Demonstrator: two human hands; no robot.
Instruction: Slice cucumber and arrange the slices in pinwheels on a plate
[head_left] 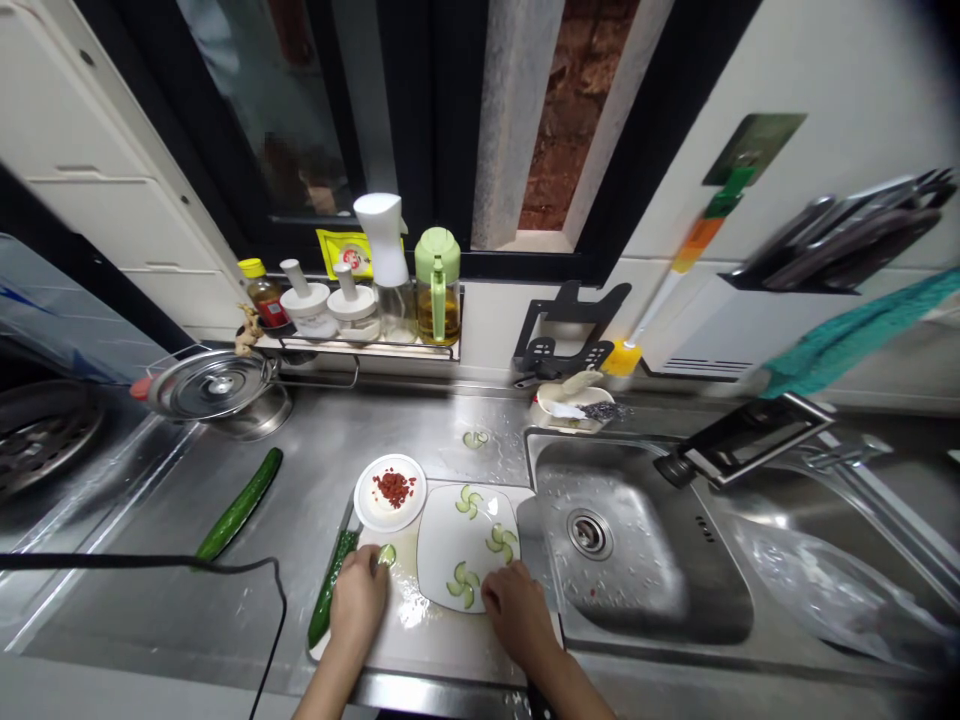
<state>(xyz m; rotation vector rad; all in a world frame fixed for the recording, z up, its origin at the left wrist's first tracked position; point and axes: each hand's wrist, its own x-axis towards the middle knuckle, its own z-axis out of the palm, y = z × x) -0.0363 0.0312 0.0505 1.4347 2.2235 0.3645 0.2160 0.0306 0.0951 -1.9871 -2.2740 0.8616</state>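
Hands at the plate (450, 535) on the board (427, 640).
Left hand (358, 600) pinches a slice (387, 554) near the board's left edge, just beside the plate. Right hand (517, 615) sits curled at the plate's near edge; whether it holds anything cannot be determined. A cucumber (328, 592) lies along the board's left edge.

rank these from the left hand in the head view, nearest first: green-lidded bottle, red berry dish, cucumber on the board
1. cucumber on the board, right against the left hand, on its left
2. red berry dish, just beyond the hand
3. green-lidded bottle, far back, slightly right
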